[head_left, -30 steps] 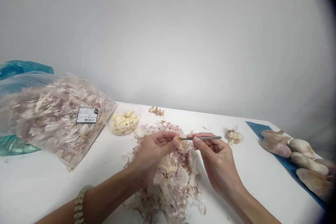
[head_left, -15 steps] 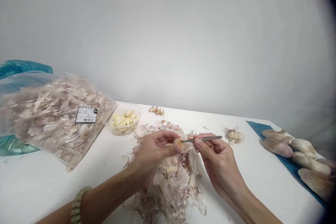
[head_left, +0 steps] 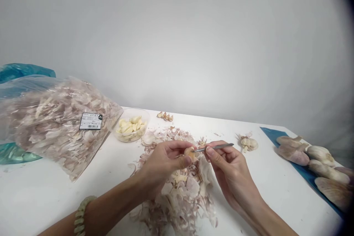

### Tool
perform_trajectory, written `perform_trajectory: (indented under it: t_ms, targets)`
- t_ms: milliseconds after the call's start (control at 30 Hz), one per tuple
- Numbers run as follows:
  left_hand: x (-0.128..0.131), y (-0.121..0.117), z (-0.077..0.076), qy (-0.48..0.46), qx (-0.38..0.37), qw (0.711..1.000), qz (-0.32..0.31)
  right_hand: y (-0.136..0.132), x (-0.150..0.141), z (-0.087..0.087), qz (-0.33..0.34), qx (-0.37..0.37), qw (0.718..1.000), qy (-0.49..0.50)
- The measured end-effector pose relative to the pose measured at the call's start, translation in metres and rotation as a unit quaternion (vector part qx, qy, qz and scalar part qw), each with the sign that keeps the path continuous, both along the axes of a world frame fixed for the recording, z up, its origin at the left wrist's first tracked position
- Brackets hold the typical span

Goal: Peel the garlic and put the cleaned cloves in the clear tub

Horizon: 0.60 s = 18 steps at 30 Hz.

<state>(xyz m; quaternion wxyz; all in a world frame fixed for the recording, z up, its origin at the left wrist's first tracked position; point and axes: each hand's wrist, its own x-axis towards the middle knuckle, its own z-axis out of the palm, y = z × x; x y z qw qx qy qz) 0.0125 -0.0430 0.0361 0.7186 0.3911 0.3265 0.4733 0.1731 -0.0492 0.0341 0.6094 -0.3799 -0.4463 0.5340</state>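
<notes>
My left hand [head_left: 163, 164] pinches a garlic clove [head_left: 190, 152] between thumb and fingers above a heap of papery garlic skins [head_left: 184, 188]. My right hand [head_left: 229, 171] grips a thin metal tool [head_left: 217, 146] whose tip touches the clove. A clear bowl of peeled cloves [head_left: 131, 128] stands behind and to the left of the hands. A beaded bracelet [head_left: 80, 217] circles my left wrist.
A large clear bag full of garlic skins [head_left: 55, 125] with a price label lies at the left on the white table [head_left: 276, 177], over a teal bag [head_left: 13, 153]. Unpeeled cloves [head_left: 165, 117] and a partly broken bulb [head_left: 248, 143] lie behind. Whole bulbs [head_left: 312, 158] rest on a blue sheet at right.
Both hands have dropped slightly and shifted a little to the right. The clove has turned in my left fingers while the tool tip stays against it.
</notes>
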Motion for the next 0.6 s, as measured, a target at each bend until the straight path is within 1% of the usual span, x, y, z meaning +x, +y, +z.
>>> perform_trajectory:
  t_ms: [167,300,600]
  targets:
    - [0.0007,-0.0017,0.0003,0.001,-0.010,1.000,-0.002,-0.0006,0.0026,-0.0016,-0.013,0.040,0.999,-0.033]
    - [0.0010,-0.0026,0.0015,0.005,-0.004,1.000,-0.005,-0.0006,0.0051,-0.0038,-0.014,0.073,0.995,-0.067]
    - [0.0007,-0.0005,0.0018,-0.021,-0.004,1.000,-0.014,0.0014,0.0078,-0.0060,-0.020,0.117,0.990,-0.081]
